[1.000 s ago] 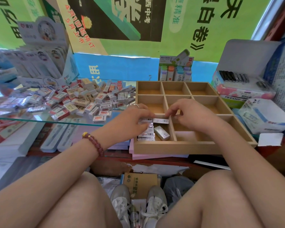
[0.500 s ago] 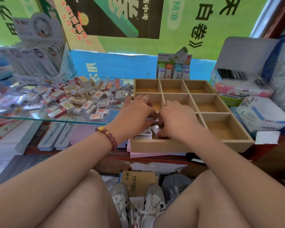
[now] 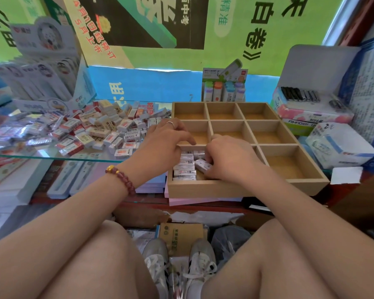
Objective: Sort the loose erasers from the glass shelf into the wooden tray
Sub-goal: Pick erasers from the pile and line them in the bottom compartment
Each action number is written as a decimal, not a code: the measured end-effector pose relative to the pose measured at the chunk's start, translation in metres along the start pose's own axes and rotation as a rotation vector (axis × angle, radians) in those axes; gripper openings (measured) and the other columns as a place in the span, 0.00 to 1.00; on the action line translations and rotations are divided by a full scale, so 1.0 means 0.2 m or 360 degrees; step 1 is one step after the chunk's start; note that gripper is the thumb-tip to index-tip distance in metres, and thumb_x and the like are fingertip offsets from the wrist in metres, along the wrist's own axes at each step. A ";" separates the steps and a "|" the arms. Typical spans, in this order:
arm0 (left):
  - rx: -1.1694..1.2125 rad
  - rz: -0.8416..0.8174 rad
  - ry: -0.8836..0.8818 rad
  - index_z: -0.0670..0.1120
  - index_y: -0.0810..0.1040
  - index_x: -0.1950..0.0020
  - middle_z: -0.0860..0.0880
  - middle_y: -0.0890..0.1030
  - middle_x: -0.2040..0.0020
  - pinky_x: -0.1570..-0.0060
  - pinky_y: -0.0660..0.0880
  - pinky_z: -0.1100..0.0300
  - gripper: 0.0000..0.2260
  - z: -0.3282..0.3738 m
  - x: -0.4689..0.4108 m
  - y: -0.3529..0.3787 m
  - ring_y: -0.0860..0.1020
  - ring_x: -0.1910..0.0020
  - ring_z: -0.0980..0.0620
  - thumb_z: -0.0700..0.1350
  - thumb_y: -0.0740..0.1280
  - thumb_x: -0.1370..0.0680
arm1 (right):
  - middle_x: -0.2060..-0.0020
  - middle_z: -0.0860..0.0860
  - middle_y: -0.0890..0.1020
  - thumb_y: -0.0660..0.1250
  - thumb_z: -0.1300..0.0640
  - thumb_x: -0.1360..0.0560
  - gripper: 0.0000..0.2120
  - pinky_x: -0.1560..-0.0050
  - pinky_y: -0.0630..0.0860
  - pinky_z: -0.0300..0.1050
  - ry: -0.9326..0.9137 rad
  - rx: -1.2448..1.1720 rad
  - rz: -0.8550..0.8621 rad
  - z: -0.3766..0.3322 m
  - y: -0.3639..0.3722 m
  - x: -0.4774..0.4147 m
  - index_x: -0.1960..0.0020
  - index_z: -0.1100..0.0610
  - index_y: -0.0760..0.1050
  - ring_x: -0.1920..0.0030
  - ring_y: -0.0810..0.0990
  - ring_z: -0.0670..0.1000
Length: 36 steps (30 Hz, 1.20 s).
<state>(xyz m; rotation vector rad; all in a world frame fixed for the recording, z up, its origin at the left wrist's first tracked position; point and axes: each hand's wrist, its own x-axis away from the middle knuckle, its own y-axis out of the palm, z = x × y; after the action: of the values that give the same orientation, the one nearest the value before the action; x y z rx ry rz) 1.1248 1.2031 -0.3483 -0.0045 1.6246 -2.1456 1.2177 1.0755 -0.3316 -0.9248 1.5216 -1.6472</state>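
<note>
Nine compartments make up the wooden tray [image 3: 235, 187], and I see the near-left one holding a row of erasers [image 3: 184, 167] in white wrappers, packed side by side along its left wall. The right hand [image 3: 229, 158] curls its fingers down into that same compartment and pinches a tilted eraser [image 3: 202, 165] just beside the row. The left hand [image 3: 162, 147] lies loose, fingers nearly straight, tips resting on the divider at the compartment's far edge. Left of the tray, loose erasers [image 3: 99, 130] lie heaped on the glass shelf [image 3: 30, 157]
</note>
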 end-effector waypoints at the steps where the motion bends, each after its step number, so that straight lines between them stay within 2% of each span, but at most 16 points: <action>1: 0.0032 0.0008 -0.0010 0.53 0.80 0.46 0.52 0.72 0.43 0.40 0.57 0.56 0.20 -0.01 0.00 0.00 0.65 0.39 0.52 0.32 0.60 0.28 | 0.55 0.48 0.75 0.71 0.48 0.30 0.11 0.67 0.70 0.41 0.0014 -0.0004 -0.0002 0.00 0.00 0.00 0.51 0.51 0.78 0.59 0.75 0.48; 3: 0.0077 0.0013 -0.0016 0.52 0.81 0.47 0.52 0.72 0.44 0.39 0.59 0.54 0.20 -0.02 0.01 0.00 0.66 0.41 0.53 0.31 0.60 0.28 | 0.54 0.48 0.76 0.72 0.47 0.30 0.11 0.69 0.67 0.40 0.0043 -0.0025 0.0002 0.00 -0.01 0.00 0.50 0.51 0.79 0.60 0.75 0.48; 6: 0.0095 0.0012 -0.0030 0.53 0.81 0.48 0.52 0.73 0.45 0.39 0.61 0.53 0.19 -0.03 0.01 -0.01 0.64 0.44 0.56 0.33 0.60 0.28 | 0.49 0.48 0.76 0.71 0.49 0.28 0.11 0.65 0.68 0.40 0.0072 -0.0122 0.0078 0.00 -0.03 -0.01 0.46 0.50 0.78 0.56 0.75 0.48; 9: 0.0107 0.0009 -0.0019 0.53 0.82 0.49 0.51 0.74 0.45 0.40 0.63 0.51 0.19 -0.04 0.02 -0.01 0.68 0.42 0.51 0.32 0.60 0.29 | 0.49 0.48 0.76 0.69 0.50 0.26 0.09 0.62 0.69 0.41 0.0095 -0.0165 0.0175 0.01 -0.05 -0.02 0.46 0.49 0.77 0.55 0.75 0.48; 12: 0.0170 -0.0038 -0.0001 0.53 0.82 0.50 0.52 0.73 0.46 0.40 0.64 0.49 0.20 -0.06 0.03 -0.01 0.68 0.43 0.51 0.32 0.59 0.28 | 0.50 0.48 0.77 0.69 0.53 0.25 0.07 0.58 0.73 0.43 0.0142 -0.0212 0.0146 0.02 -0.06 -0.04 0.47 0.49 0.76 0.53 0.77 0.49; 20: 0.0262 -0.0180 0.0109 0.54 0.82 0.49 0.55 0.70 0.48 0.46 0.61 0.59 0.23 -0.04 0.05 0.00 0.65 0.45 0.56 0.30 0.58 0.29 | 0.54 0.50 0.79 0.70 0.58 0.26 0.10 0.61 0.71 0.43 0.0274 -0.0134 0.0099 -0.03 -0.06 -0.04 0.46 0.52 0.76 0.59 0.75 0.50; 25: 0.0275 -0.0135 0.0110 0.53 0.82 0.50 0.54 0.71 0.47 0.44 0.62 0.57 0.22 -0.03 0.05 -0.01 0.66 0.44 0.55 0.30 0.59 0.28 | 0.52 0.50 0.79 0.69 0.55 0.26 0.09 0.56 0.75 0.44 0.0245 -0.0310 0.0079 -0.03 -0.06 0.01 0.47 0.51 0.73 0.54 0.77 0.50; 29: 0.0307 -0.0123 0.0085 0.54 0.82 0.50 0.55 0.71 0.47 0.45 0.60 0.61 0.21 -0.03 0.05 -0.02 0.66 0.44 0.56 0.31 0.59 0.27 | 0.54 0.50 0.78 0.68 0.56 0.25 0.10 0.59 0.73 0.45 0.0229 -0.0264 0.0128 -0.03 -0.09 0.06 0.46 0.52 0.70 0.56 0.76 0.51; 32: 0.0268 -0.0158 0.0071 0.56 0.82 0.50 0.56 0.70 0.47 0.46 0.59 0.62 0.21 -0.04 0.05 -0.02 0.64 0.46 0.58 0.32 0.59 0.27 | 0.54 0.50 0.78 0.68 0.56 0.26 0.12 0.57 0.76 0.46 0.0258 -0.0265 0.0182 -0.01 -0.12 0.07 0.45 0.52 0.69 0.55 0.77 0.51; 36: 0.0281 -0.0132 0.0046 0.54 0.83 0.51 0.54 0.71 0.48 0.43 0.63 0.57 0.19 -0.05 0.05 -0.01 0.65 0.46 0.57 0.33 0.59 0.27 | 0.53 0.50 0.78 0.67 0.56 0.25 0.11 0.59 0.73 0.44 0.0260 -0.0287 0.0048 -0.01 -0.10 0.06 0.44 0.52 0.71 0.55 0.76 0.51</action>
<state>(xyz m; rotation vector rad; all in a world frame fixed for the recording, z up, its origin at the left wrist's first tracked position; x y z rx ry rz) 1.1128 1.2098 -0.3521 0.0136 1.4687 -2.3558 1.2098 1.0683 -0.3113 -0.8734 1.8105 -1.6169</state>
